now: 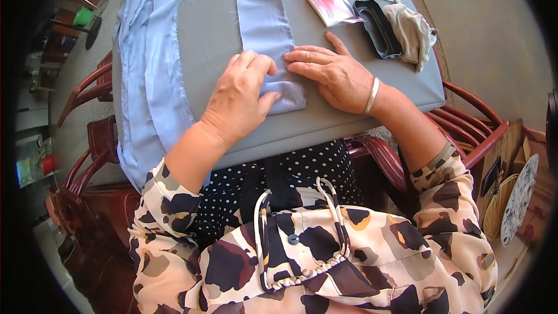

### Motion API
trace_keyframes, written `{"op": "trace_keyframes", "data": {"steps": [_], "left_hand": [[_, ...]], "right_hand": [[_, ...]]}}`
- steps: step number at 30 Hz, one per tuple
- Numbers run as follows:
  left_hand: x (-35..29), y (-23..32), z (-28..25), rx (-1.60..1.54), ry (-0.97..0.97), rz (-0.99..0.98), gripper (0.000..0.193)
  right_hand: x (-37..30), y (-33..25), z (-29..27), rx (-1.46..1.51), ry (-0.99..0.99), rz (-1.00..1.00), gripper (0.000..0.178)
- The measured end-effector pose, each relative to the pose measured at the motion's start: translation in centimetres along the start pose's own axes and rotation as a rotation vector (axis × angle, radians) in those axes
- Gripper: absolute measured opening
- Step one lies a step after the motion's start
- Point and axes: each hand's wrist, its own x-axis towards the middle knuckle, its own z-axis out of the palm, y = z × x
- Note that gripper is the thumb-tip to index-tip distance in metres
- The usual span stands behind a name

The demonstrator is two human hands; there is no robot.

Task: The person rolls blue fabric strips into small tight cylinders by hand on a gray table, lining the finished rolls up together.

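Observation:
A light blue strip of fabric [263, 9] with frayed edges lies lengthwise on the grey-topped table, its near end turned up in a fold. My left hand [238, 90] rests over the strip's left side, fingers bent and thumb held apart, the thumb tip on the folded end. On the right edge of the strip lie the fingertips of my right hand [334, 75], stretched out fairly flat with the thumb pointing away. A bracelet [372, 96] circles my right wrist. Part of the strip is hidden under my left hand.
More light blue fabric [154, 64] lies in long layers at the left and hangs over the near edge. At the far right are a red-and-white packet [332, 4], a black tray [378, 29] and a crumpled beige cloth [410, 32]. Dark red chairs [474, 122] flank the table.

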Motion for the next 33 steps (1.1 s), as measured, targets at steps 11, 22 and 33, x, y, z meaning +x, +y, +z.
{"op": "trace_keyframes", "data": {"steps": [11,22,33], "left_hand": [[-2.7,1.5,0.1,0.173,0.067,0.167,0.033],[-2.7,1.5,-0.2,0.195,0.038,0.198,0.022],[0.5,-2.0,-1.8,-0.054,-0.144,-0.035,0.022]], "right_hand": [[0.3,-0.5,0.0,0.047,-0.013,-0.013,0.054],[0.4,0.2,0.3,0.186,0.066,-0.013,0.046],[0.5,-0.3,0.3,0.248,0.134,0.015,0.057]]}}
